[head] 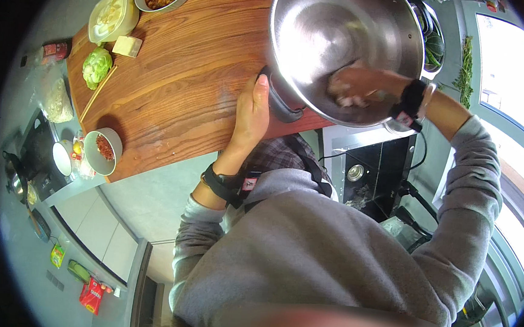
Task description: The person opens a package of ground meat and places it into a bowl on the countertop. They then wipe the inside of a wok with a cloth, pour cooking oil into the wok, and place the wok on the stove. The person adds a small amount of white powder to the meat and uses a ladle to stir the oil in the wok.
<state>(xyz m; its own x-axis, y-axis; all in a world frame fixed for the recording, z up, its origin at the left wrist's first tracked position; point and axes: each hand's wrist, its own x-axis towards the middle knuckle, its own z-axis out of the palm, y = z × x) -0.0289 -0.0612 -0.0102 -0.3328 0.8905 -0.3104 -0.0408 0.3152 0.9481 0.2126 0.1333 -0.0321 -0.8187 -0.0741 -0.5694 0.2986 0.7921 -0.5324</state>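
A large stainless steel pot (316, 44) with a black side handle (285, 103) is tilted so that its inside shows. My left hand (254, 110) is at that handle, thumb up, its fingers mostly hidden behind the hand and the rim. Inside the pot, low on the right, is my right hand (359, 81), blurred, with a pale crumpled thing (353, 97) under its fingers against the wall. The blur hides what that thing is, perhaps a cloth.
On the wooden table (191, 72) stand a bowl of cooked food (163, 8), a tub (129, 15), a pale block (127, 46), a lettuce (97, 67), chopsticks (98, 93) and a bowl with red bits (112, 162). Right of the pot is a container of green vegetables (434, 50).
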